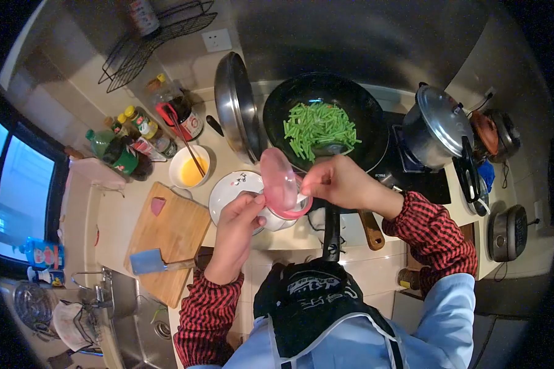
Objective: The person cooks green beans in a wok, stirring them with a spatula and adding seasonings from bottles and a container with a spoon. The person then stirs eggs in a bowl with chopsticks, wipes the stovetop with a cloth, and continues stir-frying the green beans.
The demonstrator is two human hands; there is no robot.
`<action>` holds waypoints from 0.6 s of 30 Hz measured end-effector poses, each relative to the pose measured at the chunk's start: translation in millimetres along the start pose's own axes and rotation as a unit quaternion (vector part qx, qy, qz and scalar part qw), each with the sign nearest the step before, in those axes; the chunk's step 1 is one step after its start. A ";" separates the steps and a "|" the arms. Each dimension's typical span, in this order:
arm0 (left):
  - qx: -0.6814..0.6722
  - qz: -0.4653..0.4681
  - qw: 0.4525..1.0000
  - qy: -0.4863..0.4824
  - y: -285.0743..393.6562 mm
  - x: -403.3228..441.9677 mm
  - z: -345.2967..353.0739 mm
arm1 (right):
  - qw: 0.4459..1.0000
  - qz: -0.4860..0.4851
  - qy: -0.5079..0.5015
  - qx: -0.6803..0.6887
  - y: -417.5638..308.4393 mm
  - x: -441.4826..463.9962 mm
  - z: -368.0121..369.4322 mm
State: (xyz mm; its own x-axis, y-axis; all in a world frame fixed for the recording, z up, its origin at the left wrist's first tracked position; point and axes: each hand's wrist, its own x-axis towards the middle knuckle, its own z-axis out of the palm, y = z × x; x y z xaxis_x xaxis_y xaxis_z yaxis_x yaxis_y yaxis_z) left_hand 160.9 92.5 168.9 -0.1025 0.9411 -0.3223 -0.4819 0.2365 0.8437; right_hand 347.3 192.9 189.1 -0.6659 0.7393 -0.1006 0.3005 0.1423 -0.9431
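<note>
Jar (290,214) at centre, pink lid (277,175) raised, left fingers (247,210) clasping it, right fingers (318,176) pinching something white (301,198), dark characters (238,179) on plate (223,195).

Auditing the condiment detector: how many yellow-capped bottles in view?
3 visible. A tall dark bottle behind the white bowl; a smaller bottle to its left; another just left of that. More may be hidden in the cluster.

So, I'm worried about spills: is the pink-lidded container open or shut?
Open: the container has its pink lid tilted up, and the right hand pinches something white at the mouth.
</note>
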 end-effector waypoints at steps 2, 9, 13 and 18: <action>0.013 -0.009 1.000 -0.002 0.7 0.2 0.4 | 0.985 -0.098 -0.020 -0.141 -5.7 -2.8 2.3; 0.026 -0.004 1.000 -0.010 -0.2 0.4 -0.4 | 0.996 0.011 -0.067 -0.058 -1.0 -0.8 0.3; 0.025 -0.005 1.000 -0.004 1.1 -0.6 0.9 | 0.997 0.063 -0.023 0.028 6.1 1.3 -2.6; 0.041 -0.004 0.999 -0.030 0.7 0.7 -1.4 | 0.995 0.006 -0.027 -0.091 -4.2 -5.9 2.3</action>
State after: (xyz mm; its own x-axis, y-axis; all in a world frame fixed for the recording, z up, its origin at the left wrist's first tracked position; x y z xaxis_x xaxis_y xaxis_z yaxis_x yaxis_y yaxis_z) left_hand 159.2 93.1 168.7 -0.0455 0.9510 -0.3058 -0.4099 0.2614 0.8739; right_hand 348.5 186.5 192.9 -0.6957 0.7060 -0.1326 0.4236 0.2541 -0.8695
